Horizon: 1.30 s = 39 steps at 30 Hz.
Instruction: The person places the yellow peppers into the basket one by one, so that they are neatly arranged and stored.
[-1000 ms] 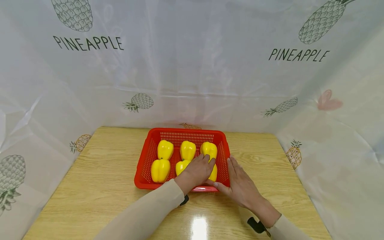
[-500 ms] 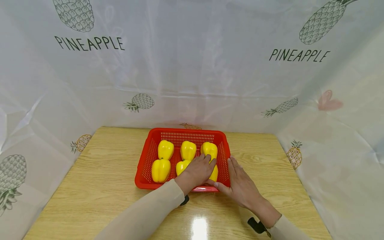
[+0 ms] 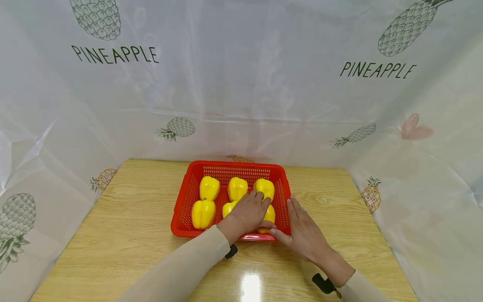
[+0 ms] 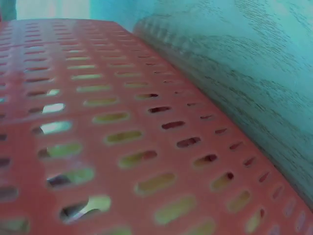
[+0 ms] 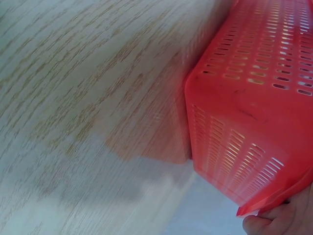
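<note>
A red plastic basket (image 3: 180, 205) with slotted walls holds yellow bell peppers in two rows of three, a back-left one (image 3: 209, 188) among them. Reaching in over the front rim, my left hand (image 3: 247, 213) has its fingers curled over the front-right bell pepper (image 3: 270, 214), its thumb along the near side. It partly hides the front-middle pepper (image 3: 228, 208). My right hand (image 3: 307, 235) lies against the basket's front-right corner, fingers straight along the right side and thumb at the front rim. In the right wrist view, fingertips (image 5: 259, 225) touch the rim.
The basket stands on a wood-grain table (image 3: 124, 218) near its back edge. A pale curtain (image 3: 241, 84) with pineapple prints hangs behind and at both sides. The left wrist view shows the slotted basket wall (image 4: 98, 127) up close.
My left hand has shifted slightly left and back, so more of the front-right bell pepper shows. The right hand stays at the basket corner.
</note>
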Each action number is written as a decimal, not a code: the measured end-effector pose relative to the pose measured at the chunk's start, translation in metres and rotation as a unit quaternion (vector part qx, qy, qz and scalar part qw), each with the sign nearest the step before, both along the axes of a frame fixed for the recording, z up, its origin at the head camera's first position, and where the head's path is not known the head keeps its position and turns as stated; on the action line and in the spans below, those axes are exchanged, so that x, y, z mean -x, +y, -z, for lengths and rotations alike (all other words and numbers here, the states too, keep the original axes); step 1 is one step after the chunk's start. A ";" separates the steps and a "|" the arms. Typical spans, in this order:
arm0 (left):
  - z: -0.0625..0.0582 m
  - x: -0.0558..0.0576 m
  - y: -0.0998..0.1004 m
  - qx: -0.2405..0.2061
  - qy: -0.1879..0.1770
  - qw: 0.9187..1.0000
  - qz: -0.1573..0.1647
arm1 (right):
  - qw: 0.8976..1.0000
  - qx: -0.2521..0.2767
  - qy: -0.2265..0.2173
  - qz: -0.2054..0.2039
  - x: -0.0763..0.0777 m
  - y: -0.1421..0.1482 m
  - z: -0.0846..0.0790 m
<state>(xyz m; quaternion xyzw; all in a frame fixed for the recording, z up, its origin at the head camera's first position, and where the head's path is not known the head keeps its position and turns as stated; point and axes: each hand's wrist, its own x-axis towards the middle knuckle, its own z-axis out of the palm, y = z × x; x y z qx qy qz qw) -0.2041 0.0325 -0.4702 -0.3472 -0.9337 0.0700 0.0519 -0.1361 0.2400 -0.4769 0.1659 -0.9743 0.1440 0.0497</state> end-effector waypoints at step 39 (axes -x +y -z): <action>-0.017 -0.059 -0.224 -0.196 0.019 0.965 -0.171 | 1.000 -0.031 0.000 0.003 0.012 0.015 -0.015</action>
